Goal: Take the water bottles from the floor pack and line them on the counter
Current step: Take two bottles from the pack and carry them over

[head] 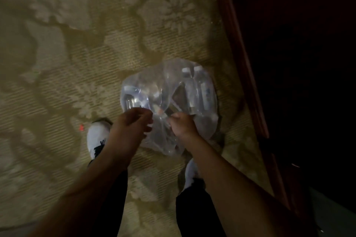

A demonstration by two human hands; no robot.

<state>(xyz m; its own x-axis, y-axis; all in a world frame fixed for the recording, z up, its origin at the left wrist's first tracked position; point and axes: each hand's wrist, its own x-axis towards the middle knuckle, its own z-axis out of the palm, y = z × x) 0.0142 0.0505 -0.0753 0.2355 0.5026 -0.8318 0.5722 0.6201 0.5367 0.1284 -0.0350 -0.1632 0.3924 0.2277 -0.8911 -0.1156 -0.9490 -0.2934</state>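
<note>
We look down at a carpet (57, 63) with a pale flower pattern, in dim light; on it lies the pack (169, 106), a loose wrap of clear plastic, near the middle of the view and a little to the right; inside the pack, at its far right part, we see water bottles (192, 82) with white caps, close together; more clear shapes lie in the left part of the pack, but the picture is too blurred to count them. The left hand (133, 125) has its fingers curled and it pinches the plastic at the near edge of the pack; the right hand (183, 123) is just beside it, also curled, and it grips the plastic there; the two hands are close but they do not touch. Under the arms we see two white shoes (98, 136) on the carpet, one on each side of the pack's near end; at the right runs a dark wooden edge (240, 54), and beyond it all is black.
</note>
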